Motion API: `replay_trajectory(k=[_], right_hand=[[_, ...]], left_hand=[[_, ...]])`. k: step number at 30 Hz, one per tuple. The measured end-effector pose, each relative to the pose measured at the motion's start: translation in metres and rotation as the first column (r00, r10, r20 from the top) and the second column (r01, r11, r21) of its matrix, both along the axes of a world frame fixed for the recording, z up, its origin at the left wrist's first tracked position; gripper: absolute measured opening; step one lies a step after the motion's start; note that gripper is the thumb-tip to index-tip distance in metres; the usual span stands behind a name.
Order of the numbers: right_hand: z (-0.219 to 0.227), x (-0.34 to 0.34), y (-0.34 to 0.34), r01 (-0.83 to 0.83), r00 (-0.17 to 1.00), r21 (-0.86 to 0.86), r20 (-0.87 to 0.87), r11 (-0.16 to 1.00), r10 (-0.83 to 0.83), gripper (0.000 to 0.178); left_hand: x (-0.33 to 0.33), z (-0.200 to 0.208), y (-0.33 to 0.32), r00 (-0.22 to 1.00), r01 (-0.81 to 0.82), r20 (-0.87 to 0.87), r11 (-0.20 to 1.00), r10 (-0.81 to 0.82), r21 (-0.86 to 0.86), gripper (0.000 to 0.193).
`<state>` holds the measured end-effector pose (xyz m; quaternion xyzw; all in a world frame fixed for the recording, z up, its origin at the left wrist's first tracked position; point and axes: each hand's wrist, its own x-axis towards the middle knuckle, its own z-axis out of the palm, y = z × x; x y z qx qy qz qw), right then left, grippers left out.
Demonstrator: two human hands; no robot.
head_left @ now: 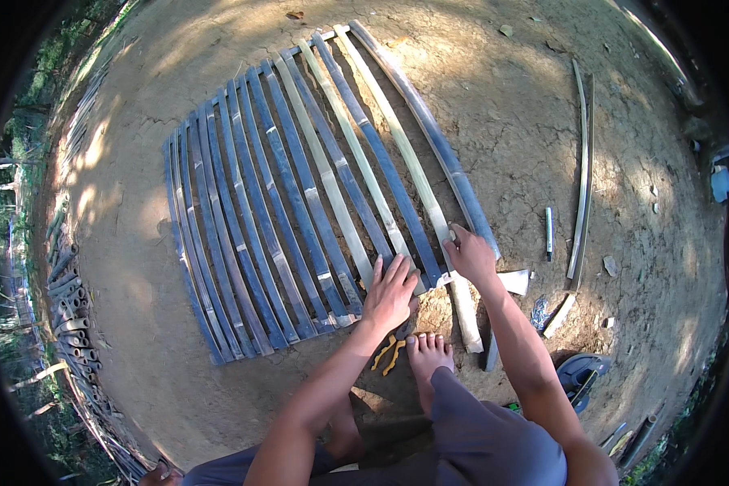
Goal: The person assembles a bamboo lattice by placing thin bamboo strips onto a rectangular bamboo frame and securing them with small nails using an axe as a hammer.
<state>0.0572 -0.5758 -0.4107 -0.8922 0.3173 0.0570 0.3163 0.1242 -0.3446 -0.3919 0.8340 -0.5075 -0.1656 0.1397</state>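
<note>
On the dirt ground lies a panel of bamboo slats (287,174), dark bluish and pale green, side by side across thin crosspieces. My left hand (391,292) rests on the slats' near ends, its fingers outstretched and somewhat apart. At the panel's near right corner, my right hand (471,255) is closed, with thumb and fingers on the near part of a pale bamboo slat (409,146). Just below it lies a pale rod-like piece of wood (465,314). A grey metal blade (517,281) shows beside my right forearm. Yellow-handled pliers (389,355) lie beside my bare foot (429,356).
To the right are a marker pen (549,233), long bamboo strips (580,174), a tangle of thin wire (539,313), a short wood piece (559,316) and a dark power tool (581,377). Cut bamboo tubes (69,312) are piled at the far left.
</note>
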Motion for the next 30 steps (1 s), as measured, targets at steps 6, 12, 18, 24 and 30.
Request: replay_trajectory(k=[6, 12, 18, 24, 30], right_hand=[[-0.014, 0.02, 0.007, 0.124, 0.988, 0.045, 0.087, 0.991, -0.128, 0.058], [-0.028, 0.012, 0.012, 0.278, 0.928, 0.135, 0.219, 0.951, -0.302, 0.049], [-0.01, 0.011, 0.02, 0.264, 0.936, 0.091, 0.217, 0.96, -0.277, 0.047], [-0.014, 0.014, 0.028, 0.25, 0.929, 0.112, 0.251, 0.962, -0.271, 0.046], [-0.02, 0.013, 0.034, 0.251, 0.922, 0.107, 0.275, 0.962, -0.271, 0.047]], left_hand=[[-0.019, 0.003, 0.013, 0.979, -0.192, -0.083, 0.978, 0.185, -0.085, 0.056], [-0.005, 0.0, 0.002, 0.952, -0.302, -0.078, 0.952, 0.297, -0.058, 0.068], [0.002, -0.007, -0.006, 0.943, -0.329, -0.045, 0.944, 0.329, 0.017, 0.078], [-0.004, -0.014, -0.006, 0.949, -0.315, -0.017, 0.949, 0.316, 0.03, 0.078], [-0.005, -0.013, -0.005, 0.953, -0.296, -0.037, 0.952, 0.299, 0.079, 0.082]])
